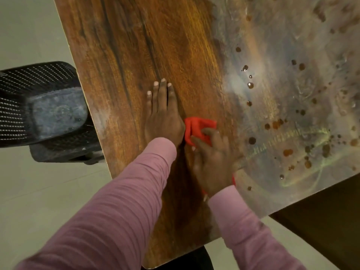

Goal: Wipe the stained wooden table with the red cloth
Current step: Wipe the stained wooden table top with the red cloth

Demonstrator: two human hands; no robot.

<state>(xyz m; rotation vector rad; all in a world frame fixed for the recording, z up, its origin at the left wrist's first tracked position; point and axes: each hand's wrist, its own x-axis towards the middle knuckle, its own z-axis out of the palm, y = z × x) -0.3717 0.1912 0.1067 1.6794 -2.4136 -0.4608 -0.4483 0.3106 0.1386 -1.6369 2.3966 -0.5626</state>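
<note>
The wooden table (136,45) runs up the middle of the head view. Its right part is smeared grey and dotted with brown stains (276,124). The red cloth (196,126) lies bunched on the wood near the table's centre, mostly under my right hand (212,160), which presses on it with fingers spread over it. A strip of red also shows at that wrist. My left hand (162,114) rests flat on the bare wood just left of the cloth, fingers together and pointing away from me. Both arms wear pink sleeves.
A black mesh office chair (44,112) stands against the table's left edge. Pale tiled floor (29,36) lies to the left and below. A dark wooden surface (327,221) sits lower at the right, past the table's near corner.
</note>
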